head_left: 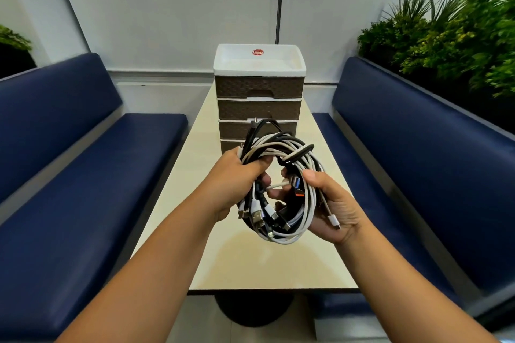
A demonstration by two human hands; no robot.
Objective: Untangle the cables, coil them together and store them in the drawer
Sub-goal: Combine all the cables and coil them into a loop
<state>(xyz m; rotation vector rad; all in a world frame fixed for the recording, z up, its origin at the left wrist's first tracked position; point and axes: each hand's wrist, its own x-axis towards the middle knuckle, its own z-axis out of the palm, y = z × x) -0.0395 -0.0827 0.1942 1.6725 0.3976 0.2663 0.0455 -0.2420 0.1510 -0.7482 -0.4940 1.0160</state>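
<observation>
Both hands hold a coiled bundle of black and white cables (281, 189) in the air above the middle of the tabletop (250, 264). The left hand (239, 178) has its fingers curled tightly round the coil's left side; the right hand (331, 203) cradles the right side, thumb pinched on top. The drawer unit (258, 97) stands at the tabletop's far edge, every visible drawer closed, between two blue benches (83, 175).
</observation>
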